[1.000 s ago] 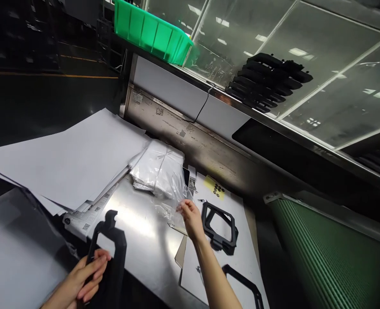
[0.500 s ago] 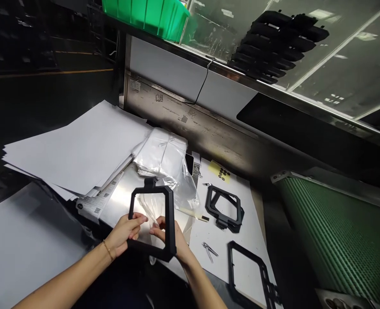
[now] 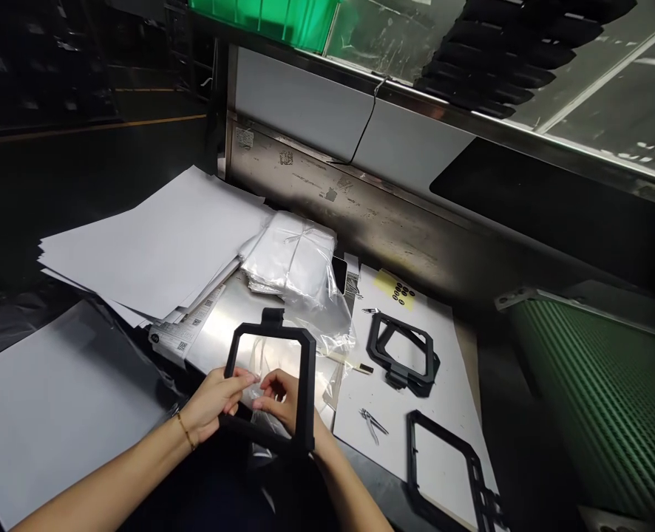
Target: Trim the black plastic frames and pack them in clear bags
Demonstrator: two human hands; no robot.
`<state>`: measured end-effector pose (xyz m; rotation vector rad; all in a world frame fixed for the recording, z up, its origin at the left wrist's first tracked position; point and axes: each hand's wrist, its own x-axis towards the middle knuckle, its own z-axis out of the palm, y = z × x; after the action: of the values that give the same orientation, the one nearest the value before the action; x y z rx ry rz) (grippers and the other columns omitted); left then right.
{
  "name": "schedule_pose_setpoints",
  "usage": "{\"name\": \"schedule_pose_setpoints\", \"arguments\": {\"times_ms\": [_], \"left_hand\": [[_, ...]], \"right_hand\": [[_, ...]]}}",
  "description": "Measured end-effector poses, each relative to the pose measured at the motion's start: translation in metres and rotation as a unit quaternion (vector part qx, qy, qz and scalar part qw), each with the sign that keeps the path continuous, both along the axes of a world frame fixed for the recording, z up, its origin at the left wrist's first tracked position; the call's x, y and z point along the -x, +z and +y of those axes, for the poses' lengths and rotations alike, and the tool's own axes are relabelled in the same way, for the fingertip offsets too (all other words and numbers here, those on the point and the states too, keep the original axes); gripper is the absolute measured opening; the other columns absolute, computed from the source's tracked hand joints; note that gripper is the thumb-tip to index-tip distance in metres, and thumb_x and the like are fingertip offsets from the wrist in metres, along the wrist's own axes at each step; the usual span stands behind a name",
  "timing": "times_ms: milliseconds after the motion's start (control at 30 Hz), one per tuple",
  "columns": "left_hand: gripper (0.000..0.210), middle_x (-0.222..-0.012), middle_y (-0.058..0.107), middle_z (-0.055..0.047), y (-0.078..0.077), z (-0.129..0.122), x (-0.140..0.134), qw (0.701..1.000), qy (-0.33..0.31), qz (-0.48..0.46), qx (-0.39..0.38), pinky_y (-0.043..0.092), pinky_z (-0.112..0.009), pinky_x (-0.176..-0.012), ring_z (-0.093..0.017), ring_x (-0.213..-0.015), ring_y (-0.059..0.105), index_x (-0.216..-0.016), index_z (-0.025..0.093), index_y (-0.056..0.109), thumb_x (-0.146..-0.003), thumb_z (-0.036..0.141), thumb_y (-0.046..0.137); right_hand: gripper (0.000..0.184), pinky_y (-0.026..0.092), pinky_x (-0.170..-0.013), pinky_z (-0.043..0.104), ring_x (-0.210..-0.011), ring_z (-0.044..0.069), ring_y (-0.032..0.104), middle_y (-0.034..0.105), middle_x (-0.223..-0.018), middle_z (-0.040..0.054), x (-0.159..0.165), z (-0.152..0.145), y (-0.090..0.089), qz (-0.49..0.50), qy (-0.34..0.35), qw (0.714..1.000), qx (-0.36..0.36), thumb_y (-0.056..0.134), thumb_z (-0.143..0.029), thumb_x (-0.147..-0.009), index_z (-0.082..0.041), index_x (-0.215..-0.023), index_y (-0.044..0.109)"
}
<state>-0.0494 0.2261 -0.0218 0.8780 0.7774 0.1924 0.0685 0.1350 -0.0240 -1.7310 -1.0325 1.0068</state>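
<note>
The left hand (image 3: 214, 403) closes around the left bar of a black rectangular plastic frame with chamfered corners and a tab on top (image 3: 307, 391), holding it tilted up over the front edge of the metal bench (image 3: 222, 325). The right hand (image 3: 280, 399) is behind the frame, its curled fingers showing through the opening beside thin, clear plastic film (image 3: 258, 358); whether they pinch the film cannot be told. Near the bench's back edge lies a tied bundle of white sheets in clear plastic (image 3: 291, 251), next to a stack of large white paper sheets (image 3: 155, 244) jutting past the left end. Toward the right end, a flat white sheet (image 3: 399, 406) carries two overlapping black frames (image 3: 428, 355), silver metal nippers (image 3: 372, 425) nearer the front edge and, toward the right front corner, another black frame (image 3: 412, 458). Small black oval pieces (image 3: 401, 293) sit on a yellow patch by its back edge.
</note>
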Motion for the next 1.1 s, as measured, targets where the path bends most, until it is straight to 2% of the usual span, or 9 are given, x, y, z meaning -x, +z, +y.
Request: {"name": "schedule_pose_setpoints", "arguments": {"times_ms": [200, 333, 500, 600, 700, 833, 900, 1000, 1100], "left_hand": [[0.019, -0.045, 0.035, 0.011, -0.009, 0.002, 0.004, 0.999, 0.010, -0.006, 0.045, 0.028, -0.014, -0.031, -0.001, -0.031, 0.028, -0.062, 0.012, 0.049, -0.080, 0.018, 0.051], [0.015, -0.048, 0.039, 0.010, -0.013, 0.017, 0.014, 0.999, 0.038, -0.005, 0.037, 0.028, -0.014, -0.031, -0.001, -0.032, 0.028, -0.067, 0.012, 0.050, -0.081, 0.017, 0.050], [0.011, -0.055, 0.045, 0.009, -0.013, 0.042, 0.040, 0.999, 0.027, 0.001, -0.018, 0.024, -0.013, -0.031, 0.000, -0.032, 0.024, -0.071, 0.012, 0.050, -0.080, 0.020, 0.052], [0.027, -0.057, 0.048, 0.008, -0.004, 0.054, 0.062, 0.998, -0.002, 0.008, -0.065, 0.024, -0.013, -0.033, 0.001, -0.031, 0.022, -0.091, 0.015, 0.050, -0.079, 0.039, 0.049], [0.050, -0.047, 0.049, 0.007, 0.013, 0.059, 0.076, 0.992, -0.085, 0.036, -0.082, 0.021, -0.015, -0.032, 0.000, -0.028, 0.022, -0.114, 0.017, 0.044, -0.080, 0.053, 0.034], [0.073, -0.045, 0.054, 0.007, 0.026, 0.049, 0.062, 0.971, -0.199, 0.072, -0.108, 0.017, -0.015, -0.030, -0.003, -0.028, 0.028, -0.134, 0.023, 0.012, -0.076, 0.043, 0.051], [0.079, -0.044, 0.051, 0.009, 0.024, 0.041, 0.048, 0.964, -0.225, 0.077, -0.120, 0.020, -0.014, -0.030, -0.004, -0.029, 0.030, -0.134, 0.023, 0.009, -0.073, 0.042, 0.056], [0.043, -0.043, 0.042, 0.010, 0.015, 0.032, 0.038, 0.959, -0.244, 0.081, -0.120, 0.020, -0.015, -0.030, -0.003, -0.030, 0.028, -0.110, 0.016, 0.046, -0.077, 0.043, 0.051], [0.032, -0.046, 0.042, 0.009, 0.011, 0.025, 0.048, 0.958, -0.243, 0.094, -0.117, 0.017, -0.016, -0.030, -0.001, -0.029, 0.026, -0.072, 0.014, 0.049, -0.081, 0.044, 0.043]], "right_hand": [[0.016, 0.043, -0.058, 0.025, -0.057, 0.008, 0.050, 0.051, -0.061, -0.0053, 0.003, 0.000, -0.011, 0.145, -0.034, 0.988, -0.038, 0.060, -0.025, -0.075, -0.013, -0.067, 0.054], [0.020, 0.046, -0.062, 0.028, -0.067, 0.010, 0.055, 0.056, -0.078, -0.0003, -0.015, -0.012, -0.020, 0.284, -0.105, 0.948, -0.101, 0.049, -0.032, -0.083, -0.013, -0.084, 0.054], [0.021, 0.042, -0.046, 0.019, -0.051, 0.005, 0.049, 0.053, -0.070, -0.0027, -0.037, -0.021, -0.030, 0.391, -0.169, 0.893, -0.146, 0.046, -0.032, -0.085, -0.012, -0.084, 0.053], [0.019, 0.036, -0.038, 0.015, -0.043, 0.002, 0.042, 0.049, -0.064, -0.0050, -0.044, -0.020, -0.024, 0.408, -0.186, 0.881, -0.149, 0.047, -0.030, -0.085, -0.012, -0.082, 0.052], [0.018, 0.030, -0.033, 0.013, -0.039, 0.001, 0.037, 0.048, -0.063, -0.0057, -0.046, -0.013, -0.008, 0.387, -0.193, 0.889, -0.148, 0.046, -0.029, -0.085, -0.012, -0.083, 0.051], [0.017, 0.022, -0.032, 0.013, -0.037, 0.000, 0.027, 0.045, -0.061, -0.0068, -0.037, 0.004, 0.017, 0.313, -0.164, 0.926, -0.132, 0.046, -0.029, -0.085, -0.014, -0.079, 0.047], [0.017, 0.017, -0.033, 0.014, -0.036, 0.001, 0.022, 0.042, -0.055, -0.0086, -0.028, 0.008, 0.029, 0.265, -0.124, 0.949, -0.114, 0.046, -0.031, -0.084, -0.017, -0.076, 0.041], [0.019, 0.018, -0.036, 0.016, -0.037, 0.003, 0.020, 0.044, -0.050, -0.0091, -0.018, -0.002, 0.046, 0.175, -0.048, 0.980, -0.076, 0.044, -0.034, -0.084, -0.020, -0.074, 0.036], [0.014, 0.029, -0.044, 0.020, -0.047, 0.007, 0.035, 0.053, -0.061, -0.0031, -0.011, -0.033, 0.056, 0.036, -0.010, 0.998, -0.051, 0.046, -0.030, -0.083, -0.020, -0.074, 0.044]]}}
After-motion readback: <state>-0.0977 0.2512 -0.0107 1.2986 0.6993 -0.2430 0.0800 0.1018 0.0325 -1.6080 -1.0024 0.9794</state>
